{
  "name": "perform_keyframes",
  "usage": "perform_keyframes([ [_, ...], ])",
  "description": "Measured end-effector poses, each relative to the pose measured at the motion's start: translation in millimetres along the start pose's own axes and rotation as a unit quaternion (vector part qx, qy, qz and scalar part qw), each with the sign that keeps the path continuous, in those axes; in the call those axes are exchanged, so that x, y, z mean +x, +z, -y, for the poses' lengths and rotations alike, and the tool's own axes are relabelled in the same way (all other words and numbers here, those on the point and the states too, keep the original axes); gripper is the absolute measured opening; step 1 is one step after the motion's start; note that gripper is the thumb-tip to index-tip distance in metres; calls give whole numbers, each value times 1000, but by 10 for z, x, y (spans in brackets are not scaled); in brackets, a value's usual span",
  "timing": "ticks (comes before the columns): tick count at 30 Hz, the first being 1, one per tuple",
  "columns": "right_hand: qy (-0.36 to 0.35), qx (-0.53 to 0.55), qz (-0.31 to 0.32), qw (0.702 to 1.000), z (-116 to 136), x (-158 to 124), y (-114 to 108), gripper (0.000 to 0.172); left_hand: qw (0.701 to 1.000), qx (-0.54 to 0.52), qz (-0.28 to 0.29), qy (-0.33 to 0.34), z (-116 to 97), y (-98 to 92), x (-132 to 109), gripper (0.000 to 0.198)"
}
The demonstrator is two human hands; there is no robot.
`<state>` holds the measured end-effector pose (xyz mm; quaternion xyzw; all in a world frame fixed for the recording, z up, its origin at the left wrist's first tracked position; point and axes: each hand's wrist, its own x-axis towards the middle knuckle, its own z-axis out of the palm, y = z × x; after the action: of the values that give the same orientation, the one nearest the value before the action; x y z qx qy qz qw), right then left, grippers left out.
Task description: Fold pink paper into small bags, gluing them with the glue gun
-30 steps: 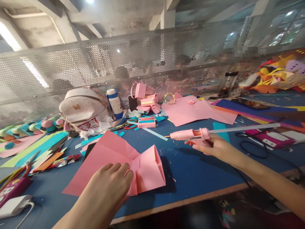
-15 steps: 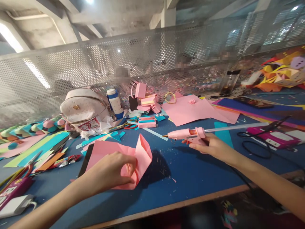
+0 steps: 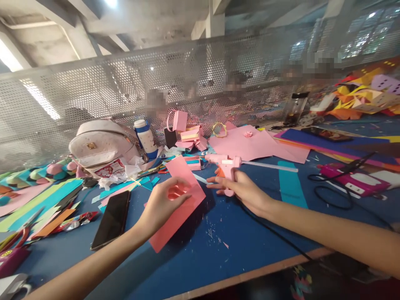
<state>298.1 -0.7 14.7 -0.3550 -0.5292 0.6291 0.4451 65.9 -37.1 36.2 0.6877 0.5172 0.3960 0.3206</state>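
Note:
My left hand [image 3: 165, 200] is closed around a folded piece of pink paper [image 3: 184, 208], its thumb and fingers curled over the surface. The paper tilts above the blue table and casts a shadow to its right. In my right hand [image 3: 243, 189] is a pink glue gun [image 3: 226, 164], gripped by the handle, its nozzle pointing left toward the paper's upper corner. A clear glue stick [image 3: 268, 166] juts out of its back. Just left of the paper lies a black phone [image 3: 111, 218].
Behind are a white backpack [image 3: 100, 141], a bottle [image 3: 146, 139], small pink paper boxes [image 3: 191, 135] and large pink sheets [image 3: 243, 146]. A purple power strip [image 3: 353, 177] with black cable lies right. Scissors [image 3: 28, 229] and colored strips [image 3: 53, 204] are left. A perforated metal screen [image 3: 125, 87] stands behind.
The pink paper has turned over and lifted toward the glue gun, uncovering the phone. My right hand has brought the glue gun left, and its nozzle is nearer the paper.

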Motion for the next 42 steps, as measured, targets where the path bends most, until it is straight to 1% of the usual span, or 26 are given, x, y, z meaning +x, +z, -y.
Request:
perform_keyframes([
  [3, 4, 24, 3, 1000, -111, 116, 143, 56, 998, -61, 5, 1, 1, 89, 31, 25],
  [5, 2, 32, -7, 999, -178, 165, 200, 61, 996, -88, 10, 0, 3, 115, 39, 28],
  [8, -6, 22, -34, 999, -251, 215, 224, 52, 994, -103, 16, 11, 43, 130, 50, 23],
  [10, -8, 1, -61, 998, -282, 240, 215, 47, 993, -110, -1, 33, 87, 138, 63, 19],
  [11, -9, -10, -71, 997, -291, 250, 210, 45, 992, -114, -16, 42, 108, 142, 71, 21],
  [12, -9, -21, -75, 997, -297, 258, 207, 43, 991, -120, -33, 48, 125, 146, 82, 26],
  [14, -10, -32, -69, 997, -299, 263, 214, 39, 988, -135, -58, 50, 140, 155, 107, 45],
  [17, -5, -27, -64, 998, -281, 248, 254, 39, 980, -177, -71, 61, 128, 167, 153, 75],
  [19, -5, -3, -53, 999, -259, 230, 292, 40, 973, -205, -77, 71, 119, 175, 186, 88],
  [21, -10, 31, -35, 999, -240, 216, 328, 42, 968, -225, -87, 74, 124, 186, 216, 94],
  [26, -27, 92, -8, 995, -241, 222, 375, 45, 960, -253, -107, 56, 163, 224, 274, 95],
  [28, -21, 83, -19, 996, -262, 242, 376, 45, 957, -264, -109, 51, 173, 235, 292, 93],
  [31, -6, 39, -60, 997, -303, 281, 354, 44, 958, -267, -100, 42, 202, 231, 319, 92],
  [33, -2, 17, -78, 997, -329, 311, 332, 43, 961, -259, -95, 34, 239, 215, 338, 96],
  [37, -15, -2, -74, 997, -349, 354, 315, 37, 971, -211, -107, 24, 300, 174, 363, 102],
  [40, -9, -1, -78, 997, -329, 363, 346, 38, 978, -171, -112, 31, 292, 160, 356, 101],
  [42, -10, 9, -80, 997, -314, 367, 375, 41, 980, -164, -108, 37, 280, 164, 343, 99],
])
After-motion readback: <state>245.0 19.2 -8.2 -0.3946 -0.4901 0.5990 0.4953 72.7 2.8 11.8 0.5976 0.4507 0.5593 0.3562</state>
